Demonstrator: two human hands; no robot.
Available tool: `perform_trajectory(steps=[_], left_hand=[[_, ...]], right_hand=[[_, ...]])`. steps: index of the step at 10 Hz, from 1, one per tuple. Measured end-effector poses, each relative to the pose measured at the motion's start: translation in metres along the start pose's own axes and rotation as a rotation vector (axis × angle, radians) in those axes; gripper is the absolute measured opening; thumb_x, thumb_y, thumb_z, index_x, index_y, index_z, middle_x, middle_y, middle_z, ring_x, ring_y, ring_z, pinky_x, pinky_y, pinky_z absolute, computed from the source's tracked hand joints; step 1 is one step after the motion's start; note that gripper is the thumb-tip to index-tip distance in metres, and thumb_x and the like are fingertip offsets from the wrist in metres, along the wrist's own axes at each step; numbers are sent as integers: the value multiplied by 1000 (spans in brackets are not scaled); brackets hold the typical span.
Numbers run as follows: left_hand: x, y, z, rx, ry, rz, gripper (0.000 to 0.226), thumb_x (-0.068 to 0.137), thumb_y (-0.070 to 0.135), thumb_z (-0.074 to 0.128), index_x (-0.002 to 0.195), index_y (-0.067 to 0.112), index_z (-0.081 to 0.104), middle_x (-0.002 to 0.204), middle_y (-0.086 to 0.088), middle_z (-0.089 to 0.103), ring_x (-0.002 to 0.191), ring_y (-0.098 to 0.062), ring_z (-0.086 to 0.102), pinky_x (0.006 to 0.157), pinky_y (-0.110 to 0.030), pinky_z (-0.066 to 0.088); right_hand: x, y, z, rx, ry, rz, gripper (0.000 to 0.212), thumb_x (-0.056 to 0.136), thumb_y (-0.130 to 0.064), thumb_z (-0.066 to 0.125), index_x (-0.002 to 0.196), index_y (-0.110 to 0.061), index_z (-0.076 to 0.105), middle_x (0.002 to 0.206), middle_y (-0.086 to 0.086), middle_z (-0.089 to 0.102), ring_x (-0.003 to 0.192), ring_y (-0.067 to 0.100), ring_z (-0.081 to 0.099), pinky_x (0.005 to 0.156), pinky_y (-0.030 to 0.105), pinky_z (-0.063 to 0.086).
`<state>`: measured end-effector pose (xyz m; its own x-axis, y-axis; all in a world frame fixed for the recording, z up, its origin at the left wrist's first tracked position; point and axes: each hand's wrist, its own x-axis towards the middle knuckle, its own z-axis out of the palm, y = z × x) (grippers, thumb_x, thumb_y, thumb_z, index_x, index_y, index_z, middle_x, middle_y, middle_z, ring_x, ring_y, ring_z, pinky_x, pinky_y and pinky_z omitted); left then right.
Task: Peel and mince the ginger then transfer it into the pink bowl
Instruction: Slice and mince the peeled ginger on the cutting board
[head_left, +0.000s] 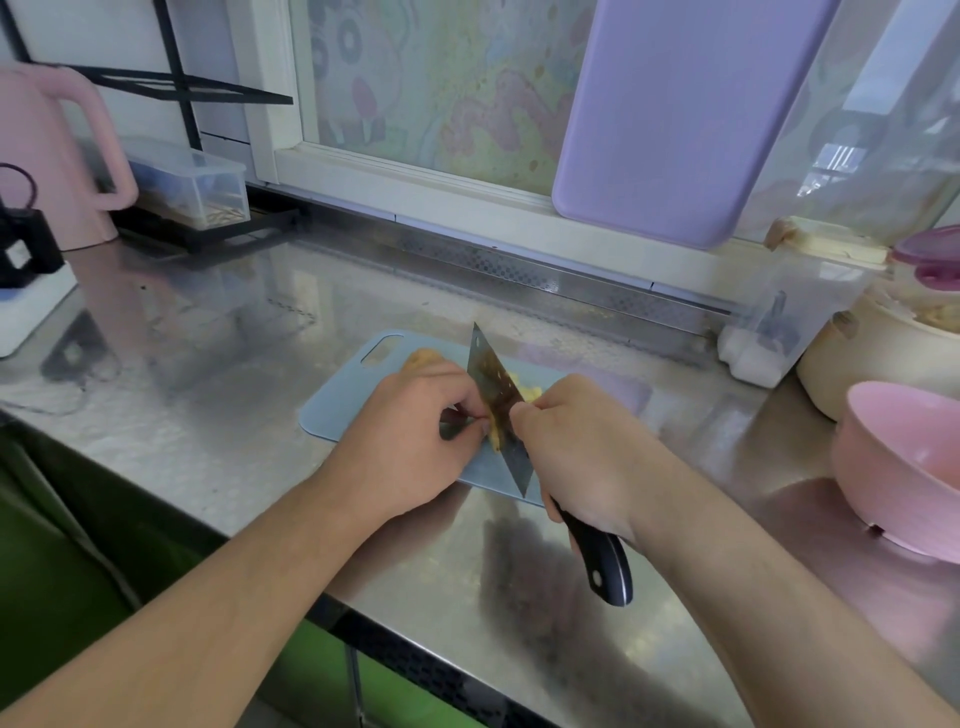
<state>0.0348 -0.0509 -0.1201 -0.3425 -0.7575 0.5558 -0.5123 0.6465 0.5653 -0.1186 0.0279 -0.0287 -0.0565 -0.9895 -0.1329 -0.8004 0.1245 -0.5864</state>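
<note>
A pale blue cutting board (343, 405) lies on the steel counter. My right hand (576, 447) grips the black handle of a cleaver (493, 384), whose blade stands tilted over the board. My left hand (410, 431) has its fingers curled against the blade's left face, pinching yellow ginger bits (496, 439) stuck there. More cut ginger (530, 392) lies behind the blade, and a brownish ginger piece (423, 357) shows beyond my left hand. The pink bowl (904, 462) stands at the right edge of the counter.
A purple board (675, 119) leans on the window. A clear container (795, 317) and a cream pot (878, 358) stand back right. A pink kettle (57, 156), a clear box (192, 187) and a black rack sit back left. The counter's front edge runs below my forearms.
</note>
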Motion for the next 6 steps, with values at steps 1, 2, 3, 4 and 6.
perform_trajectory(steps=[1,2,3,4,6], left_hand=[[0,-1,1,-20,-3,-4,19,85,7,77,80,25,72,87,14,64,93,-11,65,82,-39,59],[-1,-3,2,-58,-10,-22,20,86,7,76,81,25,72,90,13,65,90,-11,67,82,-38,61],[0,-3,2,-49,-18,-14,17,86,9,76,81,25,71,89,12,64,96,-14,66,83,-39,61],[0,-4,2,-49,-15,-15,16,86,10,77,82,24,71,89,12,64,97,-14,65,83,-39,60],[-1,-3,2,-61,-13,-23,17,86,7,77,81,23,72,90,10,65,94,-12,66,82,-36,61]], right_hand=[[2,11,3,216,26,40,38,105,-16,48,68,-7,44,71,18,52,59,22,49,58,34,45],[10,27,4,287,2,26,29,103,-20,48,77,-7,53,57,16,46,42,21,43,52,30,35],[12,27,6,380,-8,39,22,100,-21,52,91,-3,57,47,3,48,38,19,48,48,27,36],[12,27,6,461,-64,55,22,100,-16,53,80,-7,56,44,2,43,33,16,44,41,20,33],[9,27,2,506,-80,87,23,97,-12,52,75,-7,50,45,9,39,31,18,39,37,16,29]])
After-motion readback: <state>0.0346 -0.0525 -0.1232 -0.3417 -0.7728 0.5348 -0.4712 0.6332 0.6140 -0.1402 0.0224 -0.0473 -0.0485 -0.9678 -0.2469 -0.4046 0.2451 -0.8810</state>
